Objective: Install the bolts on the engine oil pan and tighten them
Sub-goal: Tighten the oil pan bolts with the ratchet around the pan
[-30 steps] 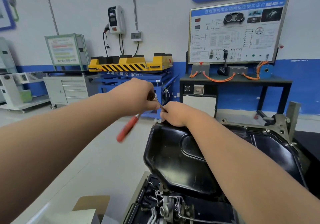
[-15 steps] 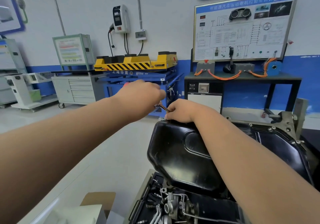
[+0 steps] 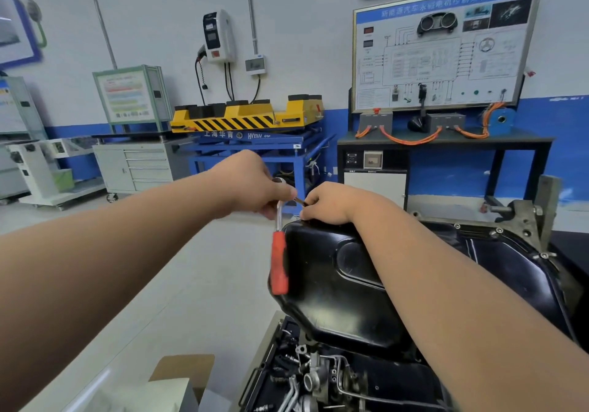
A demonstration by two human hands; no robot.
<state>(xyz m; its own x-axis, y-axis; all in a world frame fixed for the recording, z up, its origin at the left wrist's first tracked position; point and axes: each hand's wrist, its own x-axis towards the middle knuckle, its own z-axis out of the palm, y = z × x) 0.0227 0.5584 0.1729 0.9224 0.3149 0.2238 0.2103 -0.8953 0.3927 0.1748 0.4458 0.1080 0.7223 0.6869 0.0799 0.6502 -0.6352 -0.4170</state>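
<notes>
Far left: white drawer cabinet (image 3: 140, 166) seen against the wall, yellow-black striped lift platform (image 3: 245, 117) beside it on a blue stand.

Left hand (image 3: 251, 185) is closed around the head end of a ratchet wrench (image 3: 279, 252); the red handle hangs down, nearly vertical, just in front of the pan's near-left edge. A dark extension bar (image 3: 300, 201) is seen running from the wrench head toward the right hand.

Right hand (image 3: 331, 203) is rested on the top-left rim of the oil pan (image 3: 334, 287), grip closed around the far end of the extension (socket and bolt under it are hidden by the fingers, cannot be told).

Oil pan: black, glossy, sat on the upturned engine at centre-right, deep sump toward the camera. Bolts (image 3: 498, 230) are seen seated along the far-right flange (tightness cannot be judged).

Below the pan: engine pipework and fittings (image 3: 315, 379) exposed. A cardboard box (image 3: 183, 370) is seen bottom-left of it.

Right background: wiring-diagram training board (image 3: 446, 45) is mounted over a dark desk (image 3: 446, 141) with orange cables.
</notes>
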